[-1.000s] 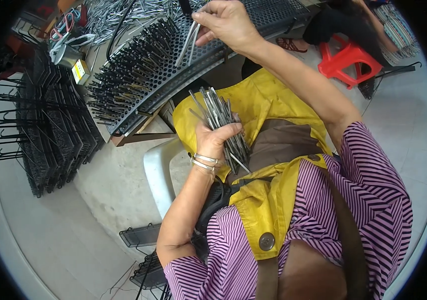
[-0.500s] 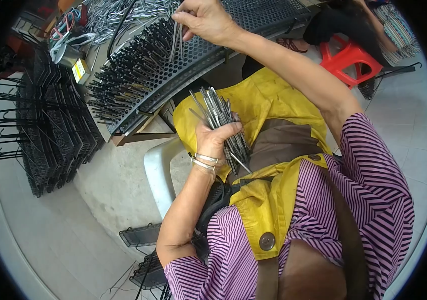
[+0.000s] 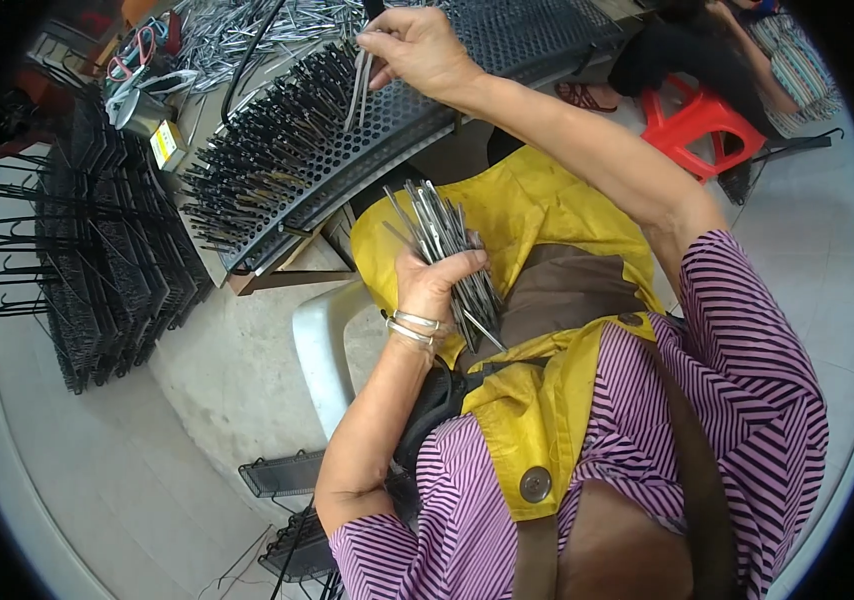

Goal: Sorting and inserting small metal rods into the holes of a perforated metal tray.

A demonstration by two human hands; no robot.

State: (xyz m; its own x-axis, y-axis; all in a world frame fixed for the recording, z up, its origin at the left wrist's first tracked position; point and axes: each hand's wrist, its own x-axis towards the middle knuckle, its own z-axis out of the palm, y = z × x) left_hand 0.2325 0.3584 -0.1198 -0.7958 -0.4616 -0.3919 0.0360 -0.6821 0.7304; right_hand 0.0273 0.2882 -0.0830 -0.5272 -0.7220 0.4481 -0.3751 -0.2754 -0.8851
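Observation:
My left hand [image 3: 427, 277] is wrapped round a thick bundle of thin metal rods [image 3: 439, 225], held over my lap and the yellow apron [image 3: 532, 190]. Out over the dark perforated rack [image 3: 417, 112], my right hand [image 3: 425, 52] pinches a few thin metal rods [image 3: 358, 95], whose lower ends point down at the holes. Whether those ends sit in a hole I cannot tell. Left of this hand, many dark-tipped rods [image 3: 267, 150] stand upright, packed in rows in the rack.
Loose metal rods [image 3: 232, 35] lie heaped behind the rack. Scissors [image 3: 137, 55], a metal cup [image 3: 137, 112] and a small yellow box [image 3: 167, 145] are at the left. Stacked black racks with hooks [image 3: 112, 250] stand farther left. Another person sits near a red stool [image 3: 697, 130]; a white chair [image 3: 322, 350] is below.
The whole view has shifted slightly. My right hand stays at the rack with its rods, barely moved, and my left hand keeps its bundle.

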